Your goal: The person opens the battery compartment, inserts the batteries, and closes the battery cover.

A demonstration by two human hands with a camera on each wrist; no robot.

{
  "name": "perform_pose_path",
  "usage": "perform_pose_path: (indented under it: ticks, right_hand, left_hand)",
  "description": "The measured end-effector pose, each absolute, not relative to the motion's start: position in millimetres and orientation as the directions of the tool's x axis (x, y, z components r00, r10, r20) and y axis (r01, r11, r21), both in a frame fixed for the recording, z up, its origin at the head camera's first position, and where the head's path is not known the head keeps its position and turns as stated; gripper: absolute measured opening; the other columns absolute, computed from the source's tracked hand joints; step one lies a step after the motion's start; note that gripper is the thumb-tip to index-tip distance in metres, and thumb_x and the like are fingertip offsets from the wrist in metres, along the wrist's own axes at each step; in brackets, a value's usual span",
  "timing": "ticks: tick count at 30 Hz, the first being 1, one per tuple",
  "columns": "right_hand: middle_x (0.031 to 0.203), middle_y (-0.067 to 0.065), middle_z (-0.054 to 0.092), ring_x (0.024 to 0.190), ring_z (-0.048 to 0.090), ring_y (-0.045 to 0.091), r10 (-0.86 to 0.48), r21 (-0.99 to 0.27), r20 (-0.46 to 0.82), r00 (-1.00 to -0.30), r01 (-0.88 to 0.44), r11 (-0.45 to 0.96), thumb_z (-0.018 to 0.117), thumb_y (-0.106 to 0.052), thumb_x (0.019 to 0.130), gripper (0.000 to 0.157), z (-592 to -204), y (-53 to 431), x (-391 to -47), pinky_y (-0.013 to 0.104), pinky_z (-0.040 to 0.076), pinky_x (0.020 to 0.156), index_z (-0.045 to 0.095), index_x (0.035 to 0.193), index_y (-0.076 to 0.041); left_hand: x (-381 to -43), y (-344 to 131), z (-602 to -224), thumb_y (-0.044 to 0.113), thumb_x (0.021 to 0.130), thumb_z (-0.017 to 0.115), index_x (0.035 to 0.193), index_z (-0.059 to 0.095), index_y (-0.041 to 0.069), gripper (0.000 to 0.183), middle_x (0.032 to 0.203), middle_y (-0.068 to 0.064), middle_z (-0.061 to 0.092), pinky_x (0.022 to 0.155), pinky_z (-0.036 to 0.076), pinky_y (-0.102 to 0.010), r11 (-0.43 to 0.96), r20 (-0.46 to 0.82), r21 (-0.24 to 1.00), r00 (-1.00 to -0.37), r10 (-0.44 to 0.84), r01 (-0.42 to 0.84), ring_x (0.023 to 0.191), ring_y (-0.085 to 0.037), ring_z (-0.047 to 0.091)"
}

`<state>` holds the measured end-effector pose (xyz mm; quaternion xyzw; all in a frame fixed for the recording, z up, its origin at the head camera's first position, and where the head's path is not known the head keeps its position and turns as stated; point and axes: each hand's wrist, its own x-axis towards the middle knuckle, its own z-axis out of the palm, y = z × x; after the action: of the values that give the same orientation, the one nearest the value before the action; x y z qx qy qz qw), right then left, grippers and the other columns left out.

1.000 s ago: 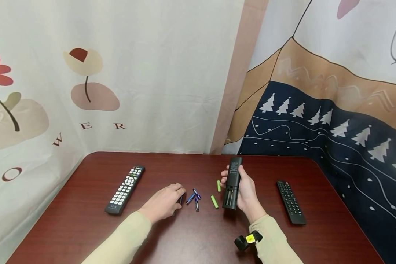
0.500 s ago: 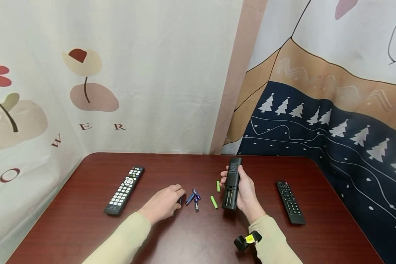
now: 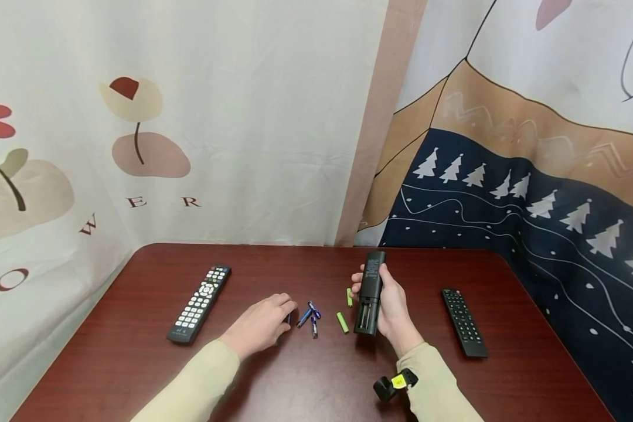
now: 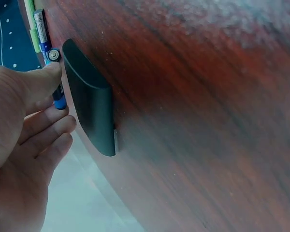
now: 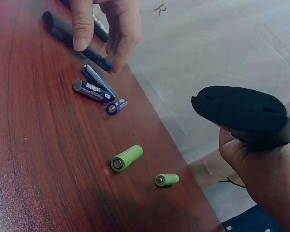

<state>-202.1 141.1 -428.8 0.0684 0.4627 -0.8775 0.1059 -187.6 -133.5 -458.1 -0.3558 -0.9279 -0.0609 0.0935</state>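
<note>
My right hand (image 3: 395,302) grips a black remote control (image 3: 371,275) back side up, its battery compartment uncovered at the near end. In the right wrist view, the remote's dark end (image 5: 241,108) faces the camera. At the table's middle, my left hand (image 3: 261,322) pinches a dark battery with a blue end (image 5: 104,63) between thumb and fingers. Just beside that hand lies a black curved battery cover (image 4: 94,101), hidden under the hand in the head view. Several blue batteries (image 5: 89,90) lie close together between the hands. Two green batteries (image 3: 343,323) lie nearer the remote.
A black remote with white buttons (image 3: 200,305) lies on the left of the brown table (image 3: 316,387). Another black remote (image 3: 464,323) lies on the right. Printed curtains (image 3: 269,117) hang behind the table's far edge.
</note>
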Motion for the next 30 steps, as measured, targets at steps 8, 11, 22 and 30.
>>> perform_pose_path:
  ticks: [8,11,22,30]
  right_hand:
    - [0.104,0.011,0.060,0.075,0.060,0.018,-0.140,-0.780,-0.232,-0.962,0.271,-0.564,0.027,-0.044,0.105,0.048,-428,140,-203,0.036,0.052,0.087,0.037,0.136,-0.009]
    - [0.104,0.012,0.059,0.075,0.060,0.018,-0.141,-0.780,-0.234,-0.962,0.272,-0.563,0.027,-0.044,0.106,0.048,-428,139,-203,0.036,0.052,0.086,0.037,0.136,-0.009]
    - [0.106,0.014,0.059,0.075,0.062,0.019,-0.138,-0.784,-0.231,-0.963,0.268,-0.560,0.027,-0.043,0.106,0.048,-428,137,-203,0.039,0.050,0.089,0.038,0.136,-0.007]
    - [0.105,0.014,0.061,0.076,0.063,0.020,-0.129,-0.795,-0.219,-0.967,0.254,-0.551,0.027,-0.042,0.106,0.048,-430,136,-203,0.038,0.053,0.087,0.040,0.135,-0.007]
  left_hand:
    - [-186,-134,-453,0.018,0.082,0.077,0.112,0.065,0.007,0.034,0.108,-0.003,0.061,0.098,0.048,-0.036,0.724,0.260,0.009,-0.700,0.665,0.690,0.103,-0.020,0.061]
    - [-186,-134,-451,0.018,0.081,0.077,0.111,0.065,0.007,0.034,0.108,-0.003,0.061,0.098,0.048,-0.036,0.717,0.281,0.008,-0.690,0.667,0.697,0.103,-0.019,0.060]
    - [-182,-130,-448,0.018,0.081,0.078,0.112,0.065,0.006,0.035,0.109,-0.004,0.062,0.101,0.047,-0.036,0.693,0.313,-0.004,-0.657,0.686,0.721,0.105,-0.020,0.060]
    - [-180,-127,-447,0.019,0.081,0.078,0.113,0.065,0.006,0.036,0.109,-0.002,0.061,0.100,0.047,-0.035,0.686,0.325,-0.003,-0.648,0.689,0.728,0.105,-0.019,0.060]
